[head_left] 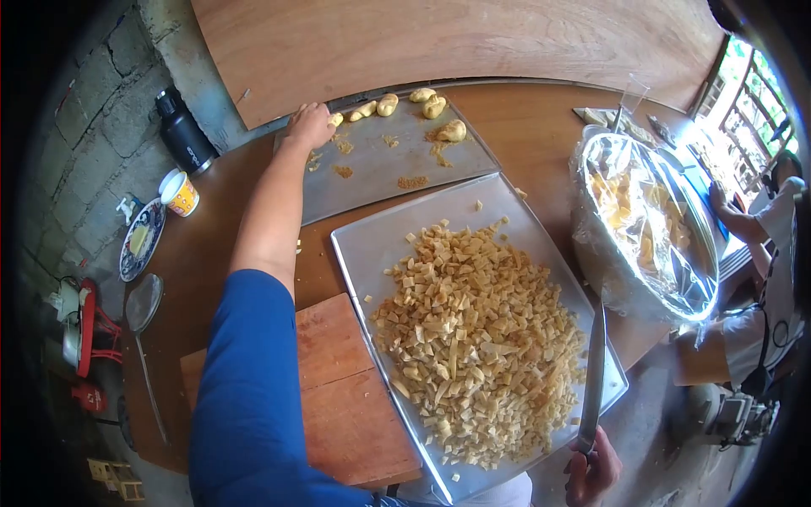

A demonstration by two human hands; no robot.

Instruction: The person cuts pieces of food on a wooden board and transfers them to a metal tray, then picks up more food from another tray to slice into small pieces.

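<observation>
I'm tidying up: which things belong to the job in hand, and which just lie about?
Likely the job:
long steel knife
pale diced pieces
yellow rounded lumps
reddish wooden board
grey metal trays

Apparently lying about:
black cylindrical flask
yellow patterned cup

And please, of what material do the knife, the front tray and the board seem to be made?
Knife: the blade looks like smooth steel, from its grey, metallic look; the handle is mostly hidden in the right hand.
Tray: bare metal, maybe aluminium or steel, as it is silvery with a dull shine.
Board: likely wood, seemingly unpainted, given its uneven reddish-brown colour.
</observation>
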